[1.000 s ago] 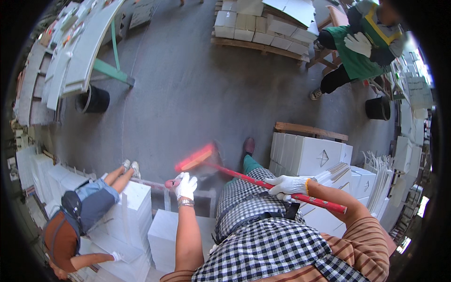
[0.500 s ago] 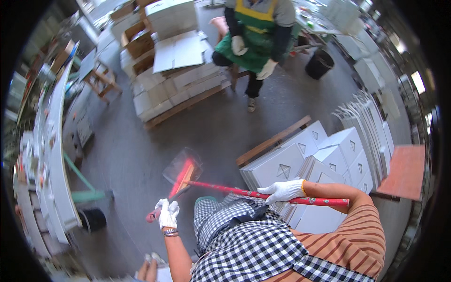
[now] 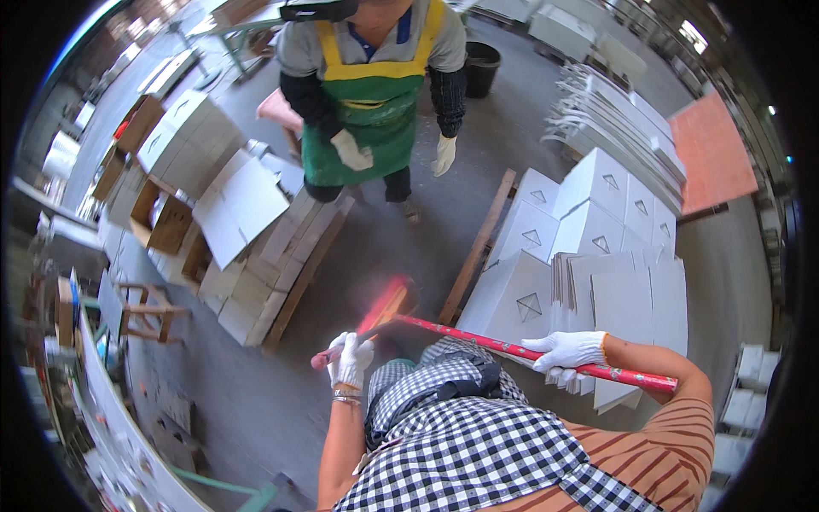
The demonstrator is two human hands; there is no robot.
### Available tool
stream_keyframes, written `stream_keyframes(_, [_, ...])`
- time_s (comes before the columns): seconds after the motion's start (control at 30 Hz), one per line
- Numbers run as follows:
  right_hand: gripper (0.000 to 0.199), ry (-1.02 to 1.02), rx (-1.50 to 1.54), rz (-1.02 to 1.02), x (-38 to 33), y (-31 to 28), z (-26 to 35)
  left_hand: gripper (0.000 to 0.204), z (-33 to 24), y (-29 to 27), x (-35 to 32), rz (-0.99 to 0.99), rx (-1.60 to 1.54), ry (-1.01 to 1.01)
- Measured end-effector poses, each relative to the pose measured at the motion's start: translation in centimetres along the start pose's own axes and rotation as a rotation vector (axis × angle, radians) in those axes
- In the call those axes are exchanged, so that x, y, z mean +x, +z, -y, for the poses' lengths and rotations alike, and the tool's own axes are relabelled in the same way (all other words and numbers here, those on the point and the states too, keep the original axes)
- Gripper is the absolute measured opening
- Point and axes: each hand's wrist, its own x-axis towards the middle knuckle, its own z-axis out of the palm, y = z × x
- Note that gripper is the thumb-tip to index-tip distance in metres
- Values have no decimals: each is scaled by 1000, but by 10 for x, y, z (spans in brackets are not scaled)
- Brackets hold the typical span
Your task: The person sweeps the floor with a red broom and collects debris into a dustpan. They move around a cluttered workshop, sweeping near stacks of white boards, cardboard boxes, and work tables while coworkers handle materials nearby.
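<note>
My right hand (image 3: 567, 352), in a white knit glove, is closed around the red patterned pole of a broom (image 3: 478, 340). The pole slants down to the left from beside my right forearm. At its lower end the orange broom head with bright red bristles (image 3: 384, 305) is blurred, close above the floor. My left hand (image 3: 351, 358), gloved too, is closed on a handle with a pink end (image 3: 322, 359). It looks like a dustpan's handle; the pan is mostly hidden behind the broom head. Both hands are in front of my checked apron.
A co-worker in a green apron (image 3: 367, 128) and white gloves stands ahead. Stacked white cartons (image 3: 589, 205) sit at right beside a wooden pallet edge (image 3: 479, 247). At left are a loaded pallet (image 3: 281, 264), a wooden stool (image 3: 149, 311) and a long table (image 3: 128, 435). A black bin (image 3: 482, 68) stands behind.
My view has turned and moved forward; the co-worker and left pallet appear nearer and further left. Both hands keep their holds, and the broom head has shifted right in view.
</note>
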Motion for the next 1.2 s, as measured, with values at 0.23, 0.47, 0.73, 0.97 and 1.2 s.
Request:
stream_keyframes(0.23, [57, 69, 308, -98, -14, 10, 7, 15, -33, 73, 93, 223, 245, -125])
stream_keyframes(0.47, [60, 17, 412, -181, -19, -24, 9, 27, -49, 186, 154, 354, 174, -284])
stream_keyframes(0.73, [23, 48, 619, -93, -31, -98, 18, 27, -70, 302, 197, 433, 385, -80])
stream_keyframes(0.97, [25, -69, 750, -169, -38, -165, 44, 24, -96, 394, 261, 478, 508, -88])
stream_keyframes(1.2, [35, -30, 746, -243, -28, -260, 103, 26, -127, 510, 366, 524, 426, -90])
